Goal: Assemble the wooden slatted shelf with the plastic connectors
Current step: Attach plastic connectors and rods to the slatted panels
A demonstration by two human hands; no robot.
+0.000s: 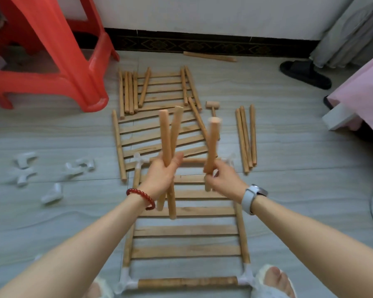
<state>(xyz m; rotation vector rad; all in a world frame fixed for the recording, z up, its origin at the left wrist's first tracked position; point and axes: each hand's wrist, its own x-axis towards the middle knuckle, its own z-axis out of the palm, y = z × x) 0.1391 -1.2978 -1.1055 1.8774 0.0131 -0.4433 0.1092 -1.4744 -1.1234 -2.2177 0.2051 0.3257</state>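
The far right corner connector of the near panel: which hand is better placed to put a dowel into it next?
The right hand, probably. It holds one dowel almost directly above the far right connector. The left hand grips two crossed dowels nearer the far left connector.

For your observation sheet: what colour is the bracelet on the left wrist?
Dark red beads; the bracelet shows clearly in the head view.

No text, label, brand, number or sign can be read anywhere in this view, and the face of the wristwatch is turned too far aside to show anything.
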